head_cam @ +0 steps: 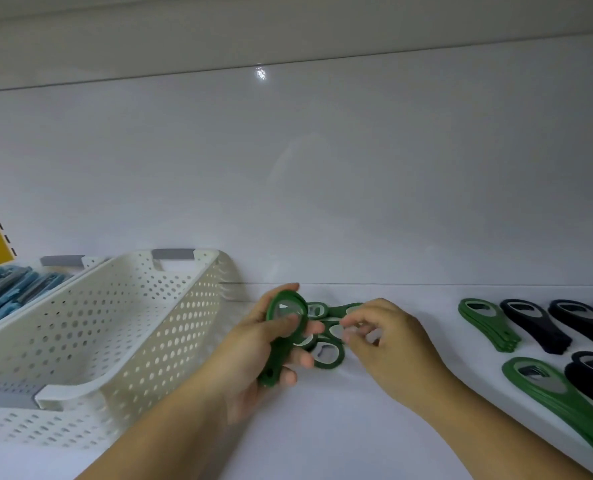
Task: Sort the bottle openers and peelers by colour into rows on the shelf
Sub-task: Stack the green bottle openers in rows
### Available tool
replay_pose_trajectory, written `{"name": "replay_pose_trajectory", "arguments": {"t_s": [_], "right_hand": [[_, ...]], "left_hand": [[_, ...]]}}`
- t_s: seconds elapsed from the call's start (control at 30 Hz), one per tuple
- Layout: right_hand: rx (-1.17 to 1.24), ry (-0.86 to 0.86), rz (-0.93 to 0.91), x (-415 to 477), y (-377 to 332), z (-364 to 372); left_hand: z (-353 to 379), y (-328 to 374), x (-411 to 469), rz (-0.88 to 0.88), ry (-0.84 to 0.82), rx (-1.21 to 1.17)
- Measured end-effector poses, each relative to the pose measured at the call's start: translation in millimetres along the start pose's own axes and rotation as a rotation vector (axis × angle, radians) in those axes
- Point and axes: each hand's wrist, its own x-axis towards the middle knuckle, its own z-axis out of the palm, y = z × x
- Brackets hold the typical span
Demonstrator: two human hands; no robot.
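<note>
My left hand [263, 344] grips a stack of green bottle openers [281, 327], held upright on edge above the white shelf [340, 427]. Just right of it lies a loose pile of green openers [326, 353]. My right hand [388, 344] hovers over that pile with fingers curled, fingertips at one opener; whether it pinches it is unclear. Sorted stacks lie at the right: green openers at the back [489, 323] and at the front [561, 400], dark navy openers [534, 325] beside them.
A white perforated basket [115, 327] stands on the left of the shelf, close to my left forearm. Behind it a second basket [18, 289] holds several blue peelers. The shelf's white back wall rises just behind the pile.
</note>
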Motion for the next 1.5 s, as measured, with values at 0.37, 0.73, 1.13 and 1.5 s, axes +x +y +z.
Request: {"name": "replay_pose_trajectory", "arguments": {"t_s": [0.37, 0.73, 1.13, 1.5], "right_hand": [[-0.294, -0.304, -0.114, -3, -2, 8], [-0.191, 0.084, -0.180, 2, -5, -10], [0.001, 0.032, 0.000, -1, -1, -4], [-0.453, -0.200, -0.026, 8, 13, -2]], "left_hand": [[-4, 3, 4, -0.017, 0.085, -0.245], [-8, 4, 11, 0.285, 0.221, 0.038], [-3, -7, -3, -0.021, -0.274, 0.387], [-3, 1, 1, -0.044, -0.147, -0.084]]}}
